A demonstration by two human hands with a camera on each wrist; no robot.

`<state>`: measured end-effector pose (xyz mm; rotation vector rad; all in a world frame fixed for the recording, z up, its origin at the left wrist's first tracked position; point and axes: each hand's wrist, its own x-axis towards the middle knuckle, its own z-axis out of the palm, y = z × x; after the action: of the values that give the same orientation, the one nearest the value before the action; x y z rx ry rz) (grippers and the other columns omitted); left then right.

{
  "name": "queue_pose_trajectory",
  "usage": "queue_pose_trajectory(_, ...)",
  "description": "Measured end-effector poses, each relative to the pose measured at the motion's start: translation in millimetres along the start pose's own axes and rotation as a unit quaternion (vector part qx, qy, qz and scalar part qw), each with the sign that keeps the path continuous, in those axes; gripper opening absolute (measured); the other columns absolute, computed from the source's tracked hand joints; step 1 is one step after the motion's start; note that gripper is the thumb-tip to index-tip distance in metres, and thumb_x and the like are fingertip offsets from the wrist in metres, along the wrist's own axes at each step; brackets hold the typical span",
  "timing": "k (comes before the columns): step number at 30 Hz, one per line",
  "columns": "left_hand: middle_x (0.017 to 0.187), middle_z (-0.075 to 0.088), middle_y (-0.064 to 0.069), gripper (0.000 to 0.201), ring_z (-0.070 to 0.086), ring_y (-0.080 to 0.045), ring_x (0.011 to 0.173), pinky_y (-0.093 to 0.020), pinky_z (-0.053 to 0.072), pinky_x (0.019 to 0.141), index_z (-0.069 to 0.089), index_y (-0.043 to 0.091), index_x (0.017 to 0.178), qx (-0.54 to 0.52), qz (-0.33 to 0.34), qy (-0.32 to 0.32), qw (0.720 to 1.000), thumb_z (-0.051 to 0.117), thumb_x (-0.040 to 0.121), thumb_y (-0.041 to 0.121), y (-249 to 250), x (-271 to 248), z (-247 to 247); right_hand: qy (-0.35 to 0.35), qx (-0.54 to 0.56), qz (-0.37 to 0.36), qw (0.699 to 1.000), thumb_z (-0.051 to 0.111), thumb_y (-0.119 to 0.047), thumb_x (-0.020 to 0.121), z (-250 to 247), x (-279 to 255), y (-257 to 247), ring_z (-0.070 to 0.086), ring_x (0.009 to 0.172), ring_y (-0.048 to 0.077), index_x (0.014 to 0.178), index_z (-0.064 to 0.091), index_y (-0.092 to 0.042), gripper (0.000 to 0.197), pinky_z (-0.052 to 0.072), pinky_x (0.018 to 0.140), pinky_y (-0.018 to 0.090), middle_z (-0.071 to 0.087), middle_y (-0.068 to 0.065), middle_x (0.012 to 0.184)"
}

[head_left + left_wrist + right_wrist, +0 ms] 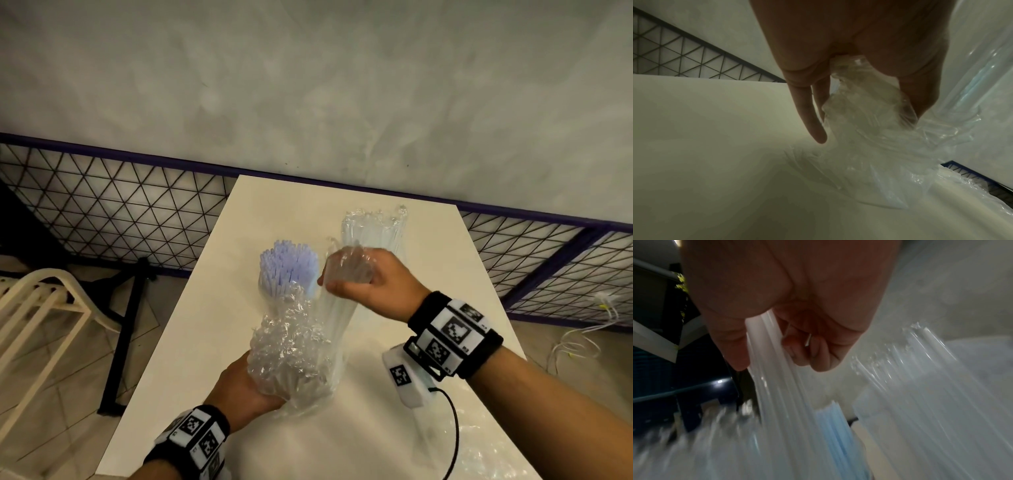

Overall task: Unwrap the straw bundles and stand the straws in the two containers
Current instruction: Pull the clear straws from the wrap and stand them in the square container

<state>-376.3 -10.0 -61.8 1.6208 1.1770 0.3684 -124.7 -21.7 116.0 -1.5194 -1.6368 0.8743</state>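
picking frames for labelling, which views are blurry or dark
Head view: sharp, evenly lit, glare on the wrap. Left wrist view: dim, soft, left hand dark. Right wrist view: heavy motion blur, straws streaked under the right hand.

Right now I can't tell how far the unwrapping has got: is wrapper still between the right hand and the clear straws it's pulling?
Partly: the right hand grips the clear straws directly, but crumpled wrapper still sheathes their lower part.

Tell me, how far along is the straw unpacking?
Partway, it seems. Done: pale purple straws stand upright in a clear container. In hand: the right hand grips a bundle of clear straws, while the left hand holds the crinkled clear plastic wrap. Left: another wrapped clear bundle stands behind, unopened.
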Motion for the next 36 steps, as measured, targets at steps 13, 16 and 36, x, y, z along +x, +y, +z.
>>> queue_pose_trajectory(13,0.085,0.076,0.016,0.06,0.072,-0.006,0.084,-0.036,0.056,0.087,0.073,0.024,0.091,-0.014,0.006,-0.006,1.0,0.084,0.039,0.052,-2.3,-0.2,-1.4,0.201,-0.029,-0.03,0.979,0.078,-0.026,0.074,-134.1,41.4,-81.6,0.066,0.082,0.02,0.088,0.071,-0.019,0.017,0.046,0.063,0.032,0.072,0.017,0.099)
queue_pose_trajectory(16,0.085,0.075,0.017,0.056,0.071,-0.004,0.085,-0.033,0.055,0.086,0.073,0.025,0.089,-0.006,0.007,-0.008,1.0,0.083,0.039,0.05,-3.8,1.8,0.2,0.188,-0.03,0.047,0.981,0.077,-0.015,0.08,-132.8,49.4,-43.1,0.067,0.073,0.008,0.096,0.071,-0.011,0.017,0.051,0.061,0.021,0.072,0.01,0.092)
queue_pose_trajectory(36,0.087,0.075,0.015,0.056,0.071,-0.006,0.086,-0.036,0.054,0.088,0.071,0.027,0.089,-0.024,-0.002,-0.001,1.0,0.086,0.037,0.044,-8.6,3.9,1.2,0.036,-0.312,0.054,0.948,0.057,-0.075,0.077,-86.0,57.2,58.6,0.008,0.151,0.017,0.156,0.012,-0.025,0.104,0.015,0.122,0.045,0.012,-0.001,0.164)
